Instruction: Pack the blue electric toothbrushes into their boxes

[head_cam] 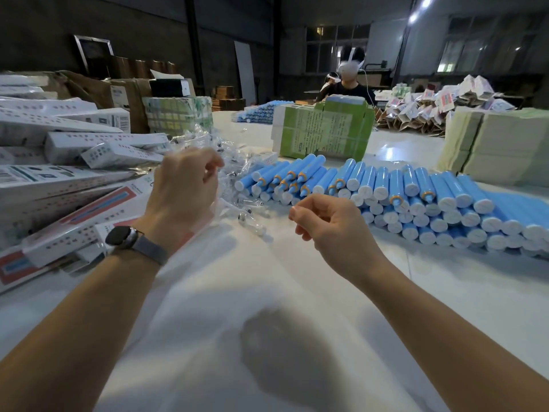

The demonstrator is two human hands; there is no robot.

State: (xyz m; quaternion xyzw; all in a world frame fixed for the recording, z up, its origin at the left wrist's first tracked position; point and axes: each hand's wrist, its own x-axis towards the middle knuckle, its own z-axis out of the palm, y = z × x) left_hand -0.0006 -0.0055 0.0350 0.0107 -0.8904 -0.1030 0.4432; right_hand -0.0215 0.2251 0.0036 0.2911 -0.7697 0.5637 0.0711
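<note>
My left hand (185,185) and right hand (329,223) hover over the worktop (237,292), fingers loosely curled, holding nothing. The toothbrushes (386,197) lie stacked just beyond my right hand; the boxes (68,173) are piled left of them.

Blue toothbrush handles (410,200), white end caps, some orange-collared, lie stacked in rows on white table, 2 o'clock of centre. White printed boxes (68,173) heaped flat and tilted at 9–10 o'clock.
</note>
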